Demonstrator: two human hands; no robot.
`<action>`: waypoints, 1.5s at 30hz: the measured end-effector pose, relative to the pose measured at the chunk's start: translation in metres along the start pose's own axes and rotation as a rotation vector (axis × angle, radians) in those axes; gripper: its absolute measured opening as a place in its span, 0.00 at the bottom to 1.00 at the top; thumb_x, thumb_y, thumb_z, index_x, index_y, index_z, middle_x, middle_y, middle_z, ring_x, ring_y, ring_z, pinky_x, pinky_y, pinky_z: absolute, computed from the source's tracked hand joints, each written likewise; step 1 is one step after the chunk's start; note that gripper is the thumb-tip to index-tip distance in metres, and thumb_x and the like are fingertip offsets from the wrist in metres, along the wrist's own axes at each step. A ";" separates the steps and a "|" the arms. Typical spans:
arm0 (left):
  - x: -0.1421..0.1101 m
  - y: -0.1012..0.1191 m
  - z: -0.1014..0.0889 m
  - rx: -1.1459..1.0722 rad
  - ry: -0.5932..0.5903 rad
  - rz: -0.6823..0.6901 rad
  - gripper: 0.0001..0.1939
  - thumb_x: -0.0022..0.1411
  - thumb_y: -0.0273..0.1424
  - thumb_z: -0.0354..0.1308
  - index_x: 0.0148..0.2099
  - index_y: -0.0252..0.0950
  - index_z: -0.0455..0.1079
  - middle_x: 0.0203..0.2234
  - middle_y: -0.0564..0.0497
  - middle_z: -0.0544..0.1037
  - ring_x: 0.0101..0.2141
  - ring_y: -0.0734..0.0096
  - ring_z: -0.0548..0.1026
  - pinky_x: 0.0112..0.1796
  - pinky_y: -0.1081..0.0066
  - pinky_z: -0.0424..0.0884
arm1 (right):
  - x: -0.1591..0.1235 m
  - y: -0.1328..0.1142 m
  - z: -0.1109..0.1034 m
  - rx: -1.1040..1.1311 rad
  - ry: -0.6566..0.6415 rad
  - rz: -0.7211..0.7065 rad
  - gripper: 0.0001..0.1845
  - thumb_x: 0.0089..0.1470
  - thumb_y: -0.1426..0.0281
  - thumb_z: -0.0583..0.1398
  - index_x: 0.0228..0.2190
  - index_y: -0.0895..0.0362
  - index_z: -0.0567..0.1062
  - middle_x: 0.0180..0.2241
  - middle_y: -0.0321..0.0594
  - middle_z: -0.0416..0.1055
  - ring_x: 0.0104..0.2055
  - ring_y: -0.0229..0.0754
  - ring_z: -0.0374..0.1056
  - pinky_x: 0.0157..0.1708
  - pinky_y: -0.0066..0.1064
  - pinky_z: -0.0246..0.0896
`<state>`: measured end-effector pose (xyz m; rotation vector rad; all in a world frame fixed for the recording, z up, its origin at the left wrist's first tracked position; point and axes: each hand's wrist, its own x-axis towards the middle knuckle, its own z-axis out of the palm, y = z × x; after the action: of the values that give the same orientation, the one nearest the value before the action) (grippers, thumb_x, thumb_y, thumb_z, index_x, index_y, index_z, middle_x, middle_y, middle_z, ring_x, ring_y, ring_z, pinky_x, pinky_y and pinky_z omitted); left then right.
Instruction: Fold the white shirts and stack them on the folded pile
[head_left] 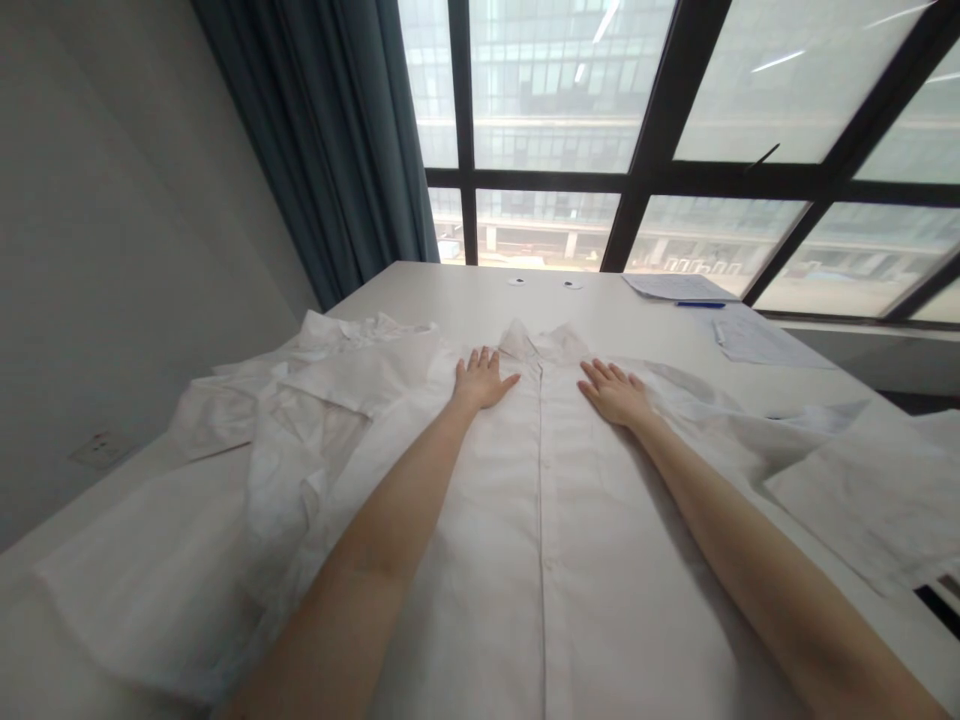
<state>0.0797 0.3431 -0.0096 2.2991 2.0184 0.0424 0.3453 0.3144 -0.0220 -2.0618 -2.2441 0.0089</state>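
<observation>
A white button-front shirt (499, 540) lies face up on the table, its collar pointing toward the window and its button strip running down the middle. My left hand (480, 382) rests flat with fingers spread on the shirt's upper left front, just below the collar. On the upper right front, my right hand (615, 392) also lies flat, fingers stretched out. Neither hand grips the cloth. The right sleeve spreads out toward the right side of the table. Beside the shirt on the left is another white garment (337, 380), loosely crumpled.
The white table (450, 290) reaches to a dark-framed window. Printed papers (679, 287) and a blue pen (701, 304) lie at the far right. Two small round fittings are set near the far edge. A blue curtain (330, 130) hangs at the left, beside a grey wall.
</observation>
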 end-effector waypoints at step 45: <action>-0.012 -0.024 -0.009 0.116 0.122 -0.090 0.32 0.70 0.44 0.36 0.68 0.33 0.56 0.67 0.38 0.56 0.67 0.46 0.50 0.64 0.49 0.43 | -0.013 0.045 -0.004 -0.070 0.234 0.110 0.26 0.64 0.63 0.44 0.54 0.58 0.72 0.58 0.52 0.68 0.61 0.56 0.61 0.58 0.57 0.50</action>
<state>0.0535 0.3349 -0.0019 2.3227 2.2375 0.0635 0.3913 0.3052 -0.0218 -2.0945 -2.0195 -0.2911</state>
